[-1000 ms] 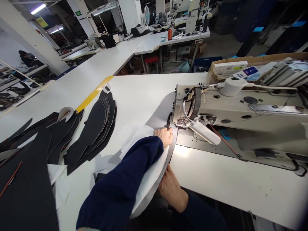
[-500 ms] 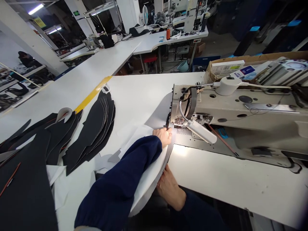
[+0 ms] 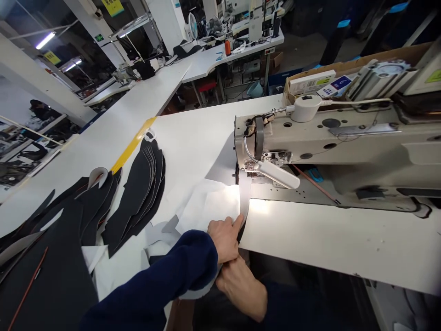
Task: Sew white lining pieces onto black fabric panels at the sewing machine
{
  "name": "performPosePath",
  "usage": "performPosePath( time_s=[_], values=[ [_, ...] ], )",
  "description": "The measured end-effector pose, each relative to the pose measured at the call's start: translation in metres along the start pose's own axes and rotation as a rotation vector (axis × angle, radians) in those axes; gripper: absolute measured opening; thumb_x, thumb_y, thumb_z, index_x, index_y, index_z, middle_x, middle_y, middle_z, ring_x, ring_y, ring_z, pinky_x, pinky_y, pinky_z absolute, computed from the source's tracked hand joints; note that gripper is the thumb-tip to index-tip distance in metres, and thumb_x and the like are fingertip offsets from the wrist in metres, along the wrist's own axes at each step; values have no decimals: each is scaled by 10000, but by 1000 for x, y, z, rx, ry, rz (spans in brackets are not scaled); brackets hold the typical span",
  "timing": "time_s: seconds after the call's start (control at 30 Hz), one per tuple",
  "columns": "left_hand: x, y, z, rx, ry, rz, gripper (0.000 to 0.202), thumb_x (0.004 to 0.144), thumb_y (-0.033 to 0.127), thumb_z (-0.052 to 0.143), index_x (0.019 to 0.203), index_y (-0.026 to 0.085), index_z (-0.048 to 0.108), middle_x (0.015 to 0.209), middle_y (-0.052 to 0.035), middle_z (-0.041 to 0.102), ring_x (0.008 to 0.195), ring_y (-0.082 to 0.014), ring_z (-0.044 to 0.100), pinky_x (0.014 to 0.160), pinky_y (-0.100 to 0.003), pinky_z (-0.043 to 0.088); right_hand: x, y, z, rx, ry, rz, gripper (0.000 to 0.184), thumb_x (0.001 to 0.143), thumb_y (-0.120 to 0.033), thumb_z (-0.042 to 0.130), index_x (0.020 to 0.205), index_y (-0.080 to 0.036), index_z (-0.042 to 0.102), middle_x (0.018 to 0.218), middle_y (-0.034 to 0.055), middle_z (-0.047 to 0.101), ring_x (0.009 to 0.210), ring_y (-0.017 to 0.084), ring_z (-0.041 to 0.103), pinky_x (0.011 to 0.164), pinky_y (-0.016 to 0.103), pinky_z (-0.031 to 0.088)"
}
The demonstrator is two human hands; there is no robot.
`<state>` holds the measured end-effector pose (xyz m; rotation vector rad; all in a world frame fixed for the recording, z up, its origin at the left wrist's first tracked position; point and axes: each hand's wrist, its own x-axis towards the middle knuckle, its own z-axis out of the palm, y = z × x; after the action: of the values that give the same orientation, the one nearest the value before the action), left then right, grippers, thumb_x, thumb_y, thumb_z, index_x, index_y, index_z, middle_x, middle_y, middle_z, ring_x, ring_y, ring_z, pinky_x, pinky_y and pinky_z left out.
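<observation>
A white fabric piece (image 3: 210, 204) with a curved grey edge strip (image 3: 245, 195) lies on the table, its far end at the sewing machine's (image 3: 253, 168) needle area. My left hand (image 3: 224, 239) grips the piece near the table's front edge, its index finger stretched onto the grey strip. Just below, my right hand (image 3: 243, 287) has its fingers closed on the hanging part of the piece, touching the left hand. The right fingertips are mostly hidden. Dark material shows under the strip beside the left hand.
Stacked dark cut panels (image 3: 138, 188) lie left of the fabric, with more dark pieces (image 3: 51, 266) beyond. Yellow tape (image 3: 132, 145) crosses the white table. A lamp (image 3: 279, 174) hangs off the machine head; a cardboard box (image 3: 287, 92) of supplies stands behind it.
My left hand has drawn back from the needle area toward the table's front edge and now meets my right hand. The view has shifted, and more of the white fabric is uncovered.
</observation>
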<state>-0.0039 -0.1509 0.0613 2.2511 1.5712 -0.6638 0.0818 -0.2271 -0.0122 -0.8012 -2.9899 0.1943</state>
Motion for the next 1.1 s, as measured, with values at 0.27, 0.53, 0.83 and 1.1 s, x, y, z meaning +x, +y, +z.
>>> performPosePath(
  time_s=[0.27,0.53,0.83,1.1],
  values=[
    [23,9,-4,59,-50,-45,816,748,255,499,1460,198,104,1011,-133,586,833,-259,608,658,-349,432,5,7,1,-82,174,54,235,693,-57,568,899,-110,668,825,165,674,777,301,607,692,462,441],
    [43,14,-12,83,3,-60,741,784,233,488,1449,173,166,987,-134,596,813,-231,603,656,-325,433,2,17,9,-107,185,90,225,704,-94,598,915,-92,677,909,189,661,901,337,583,823,529,412],
    [71,14,-27,73,40,-93,677,805,205,452,1434,148,211,1019,-156,605,865,-231,595,683,-319,433,6,36,21,-128,273,108,252,693,-143,639,933,-82,687,1019,209,636,1069,376,504,999,597,256],
    [99,9,-38,61,99,-80,657,787,194,455,1407,85,267,1001,-178,618,870,-239,599,692,-334,425,15,45,28,-63,408,159,203,750,-111,590,936,-96,671,998,158,634,1020,312,527,963,503,365]
  ],
)
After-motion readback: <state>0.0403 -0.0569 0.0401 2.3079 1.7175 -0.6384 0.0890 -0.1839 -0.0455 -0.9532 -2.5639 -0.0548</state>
